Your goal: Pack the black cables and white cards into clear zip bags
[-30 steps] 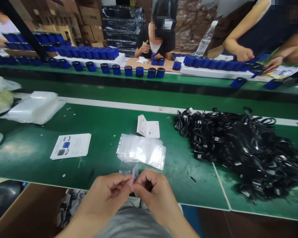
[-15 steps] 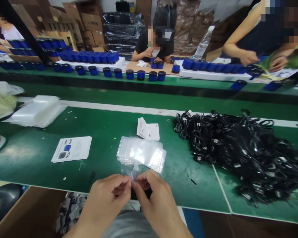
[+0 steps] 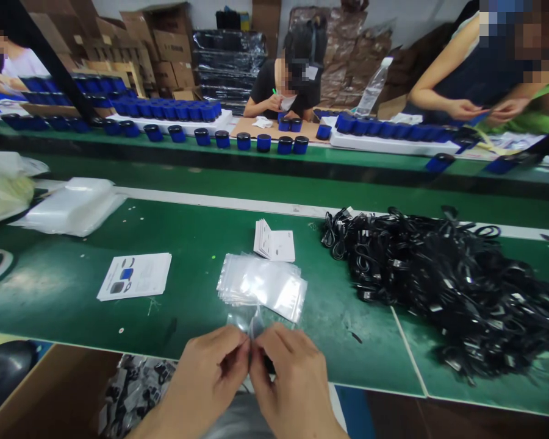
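Observation:
My left hand (image 3: 217,360) and my right hand (image 3: 286,363) meet at the near edge of the green table, thumbs and fingertips pinched together. Between them they grip a small clear plastic bag (image 3: 238,319), whose upper part sticks up past the fingers. My hands hide most of the bag and whatever it may contain. Just beyond them lies a stack of clear zip bags (image 3: 263,281). Behind that stack a folded white leaflet (image 3: 281,245) stands partly open.
Black coiled USB cables (image 3: 430,292) form a big pile at right. Printed leaflets (image 3: 135,276) and a pack of plastic bags (image 3: 71,207) lie left. Below the edge, a box holds bagged items (image 3: 135,390). Blue jars (image 3: 263,143) line the far bench, where co-workers sit.
Both my hands have shifted slightly right and drawn closer together on the bag. Across the bench, the right-hand co-worker's hands have come nearer each other.

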A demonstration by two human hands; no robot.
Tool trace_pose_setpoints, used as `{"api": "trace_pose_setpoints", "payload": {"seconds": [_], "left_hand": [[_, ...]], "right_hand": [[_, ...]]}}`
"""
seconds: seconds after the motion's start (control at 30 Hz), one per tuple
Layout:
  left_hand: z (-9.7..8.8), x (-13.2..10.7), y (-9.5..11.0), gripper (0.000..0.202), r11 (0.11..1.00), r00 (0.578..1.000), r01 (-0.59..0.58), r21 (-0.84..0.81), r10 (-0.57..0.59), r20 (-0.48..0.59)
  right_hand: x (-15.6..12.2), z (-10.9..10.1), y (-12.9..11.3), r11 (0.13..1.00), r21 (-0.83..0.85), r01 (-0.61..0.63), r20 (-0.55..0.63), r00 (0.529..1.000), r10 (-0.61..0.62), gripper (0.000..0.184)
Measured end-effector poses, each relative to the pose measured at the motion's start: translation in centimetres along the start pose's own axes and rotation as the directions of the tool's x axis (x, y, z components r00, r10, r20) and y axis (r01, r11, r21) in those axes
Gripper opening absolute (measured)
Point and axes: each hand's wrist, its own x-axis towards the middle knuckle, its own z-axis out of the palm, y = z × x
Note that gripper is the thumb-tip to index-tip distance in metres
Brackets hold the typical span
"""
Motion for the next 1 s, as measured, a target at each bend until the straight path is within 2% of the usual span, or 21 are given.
{"api": "trace_pose_setpoints", "payload": {"seconds": [0.07, 0.1, 0.17, 0.23, 0.27, 0.3, 0.37, 0.43, 0.53, 0.67, 0.77, 0.83, 0.9, 1.0], "left_hand": [[-0.1, -0.1, -0.1, 0.024, 1.0, 0.997, 0.014, 0.018, -0.013, -0.071], [-0.2, -0.1, -0.2, 0.023, 0.999, 0.994, 0.031, 0.017, -0.029, -0.103], [-0.4, -0.2, -0.3, 0.022, 0.997, 0.989, 0.082, -0.014, -0.083, -0.126], [-0.6, -0.3, -0.5, 0.023, 0.989, 0.983, 0.138, -0.059, -0.144, -0.112], [-0.7, -0.3, -0.5, 0.023, 0.984, 0.981, 0.161, -0.077, -0.168, -0.095], [-0.7, -0.3, -0.5, 0.023, 0.98, 0.98, 0.175, -0.093, -0.183, -0.079], [-0.8, -0.3, -0.3, 0.023, 0.976, 0.981, 0.183, -0.115, -0.19, -0.049], [-0.8, -0.4, 0.0, 0.023, 0.972, 0.979, 0.194, -0.132, -0.201, -0.041], [-0.9, -0.5, 0.2, 0.024, 0.957, 0.968, 0.233, -0.174, -0.246, -0.055], [-1.2, -0.5, -0.1, 0.026, 0.902, 0.946, 0.313, -0.296, -0.324, 0.014], [-1.4, -0.1, -0.1, 0.03, 0.817, 0.913, 0.388, -0.426, -0.405, 0.054], [-1.8, 0.2, 0.2, 0.032, 0.764, 0.889, 0.424, -0.486, -0.453, 0.064], [-2.3, 0.7, 0.5, 0.032, 0.727, 0.866, 0.445, -0.523, -0.498, 0.045], [-3.0, 1.3, 0.7, 0.032, 0.695, 0.835, 0.445, -0.564, -0.55, -0.018]], "right_hand": [[0.3, -0.5, 0.2, 0.996, -0.073, -0.055, -0.052, 0.997, 0.051, 0.022], [0.7, -0.8, 0.5, 0.994, -0.049, -0.094, -0.022, 0.995, 0.093, 0.023], [2.3, -1.7, 1.3, 0.978, 0.08, -0.195, 0.109, 0.977, 0.186, 0.023], [5.1, -2.4, 2.5, 0.928, 0.206, -0.31, 0.192, 0.943, 0.273, 0.018], [6.8, -2.6, 3.3, 0.909, 0.229, -0.347, 0.164, 0.935, 0.316, 0.019], [8.7, -2.6, 4.0, 0.881, 0.261, -0.394, 0.148, 0.918, 0.367, 0.032], [12.4, -1.9, 5.3, 0.859, 0.269, -0.437, 0.161, 0.899, 0.407, 0.052], [15.4, -0.8, 6.3, 0.823, 0.283, -0.493, 0.2, 0.87, 0.452, 0.061], [17.6, 0.7, 7.0, 0.74, 0.317, -0.593, 0.306, 0.803, 0.512, 0.051], [17.6, 0.8, 7.3, 0.64, 0.372, -0.672, 0.423, 0.737, 0.528, 0.02], [16.9, -0.5, 7.8, 0.59, 0.419, -0.69, 0.477, 0.72, 0.504, 0.016], [16.0, -1.8, 7.9, 0.578, 0.456, -0.677, 0.467, 0.735, 0.492, 0.021], [14.3, -3.2, 7.3, 0.59, 0.5, -0.635, 0.43, 0.773, 0.467, 0.027], [10.4, -5.0, 5.1, 0.629, 0.547, -0.552, 0.42, 0.831, 0.365, 0.023]]}}
